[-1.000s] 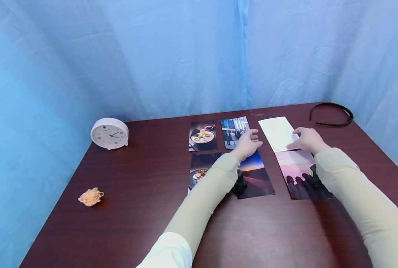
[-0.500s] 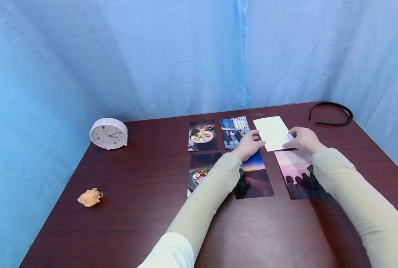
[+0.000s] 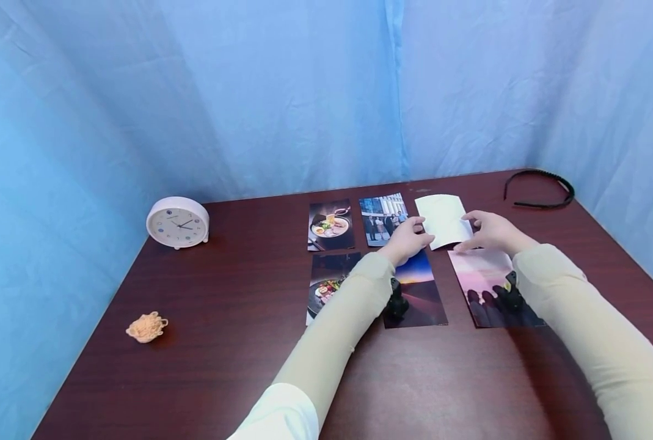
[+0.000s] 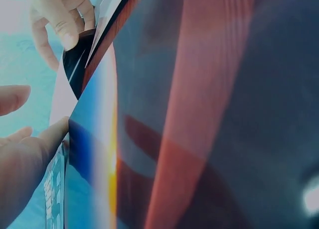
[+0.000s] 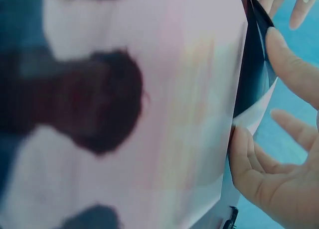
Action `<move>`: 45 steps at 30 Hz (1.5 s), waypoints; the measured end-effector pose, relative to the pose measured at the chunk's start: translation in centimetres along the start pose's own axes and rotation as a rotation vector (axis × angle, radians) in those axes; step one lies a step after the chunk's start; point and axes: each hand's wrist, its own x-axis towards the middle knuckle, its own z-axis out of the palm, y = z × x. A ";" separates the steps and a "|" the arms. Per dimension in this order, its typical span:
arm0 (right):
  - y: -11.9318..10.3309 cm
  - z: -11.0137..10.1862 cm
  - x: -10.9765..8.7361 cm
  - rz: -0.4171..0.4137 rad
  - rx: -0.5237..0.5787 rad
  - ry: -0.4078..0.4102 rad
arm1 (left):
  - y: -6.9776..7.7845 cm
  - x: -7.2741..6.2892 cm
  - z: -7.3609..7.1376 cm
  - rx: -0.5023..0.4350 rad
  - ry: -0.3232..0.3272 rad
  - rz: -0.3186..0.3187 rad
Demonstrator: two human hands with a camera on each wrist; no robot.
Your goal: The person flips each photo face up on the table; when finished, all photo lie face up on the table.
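A photo print (image 3: 441, 217) lies bowed with its white back up, between my two hands in the head view. My right hand (image 3: 490, 232) pinches its right edge. In the right wrist view the right thumb (image 5: 291, 64) lies against its dark glossy underside. My left hand (image 3: 404, 239) has its fingers spread and touches the left edge; one left finger (image 4: 55, 134) meets it in the left wrist view. Under the left hand lie a sunset photo (image 3: 416, 293) and a group photo (image 3: 382, 220). A pink photo of silhouetted people (image 3: 482, 275) lies below the right hand.
Left of the hands lie a ramen photo (image 3: 331, 226) and a dark food photo (image 3: 326, 287), partly covered by the left sleeve. A white clock (image 3: 178, 223) and a small beige ornament (image 3: 147, 327) stand farther left. A black headband (image 3: 543, 189) lies at the back right.
The right hand has moved left with the white-backed photo, away from the pink photo's upper edge and up to the left fingers. The photo has gone from flat to bowed.
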 end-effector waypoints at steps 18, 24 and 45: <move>0.3 0.1 -0.1 -0.163 -0.157 0.080 | -0.3 -0.3 -0.2 0.041 -0.059 0.025; -0.1 -0.4 -0.5 -0.133 -0.116 0.103 | -0.5 -0.3 -0.2 -0.029 -0.011 0.016; -1.4 0.4 -1.8 -0.038 0.677 0.479 | 0.3 -0.6 -1.1 -0.317 0.102 -0.025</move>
